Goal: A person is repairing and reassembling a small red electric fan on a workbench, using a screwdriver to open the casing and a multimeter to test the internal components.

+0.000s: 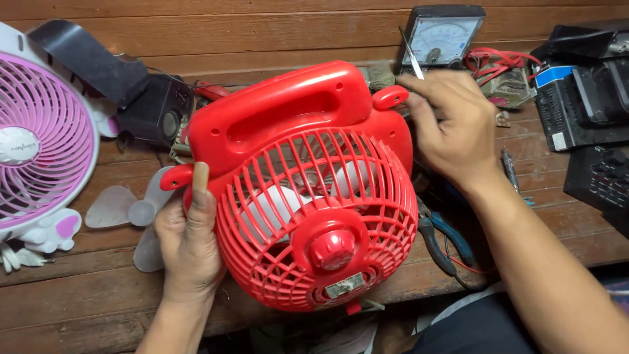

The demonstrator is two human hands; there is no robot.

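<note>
Resting at the centre of the view on the wooden workbench, a red fan is being steadied with its round grille facing up and its carrying handle pointing to 12 o'clock. At its 9 o'clock edge the left hand is gripping the rim, fingers curled out of sight behind the housing and the thumb pressing flat along the grille's side. At 2 o'clock the right hand is hovering by the fan's upper corner, fingers bunched together and pinching a thin metal tool whose tip is sticking up. Further out at 9 o'clock a pink and white fan is lying, with a loose translucent blade just beside the left hand. An analogue meter is standing at 1 o'clock, and pliers are lying at 4 o'clock.
</note>
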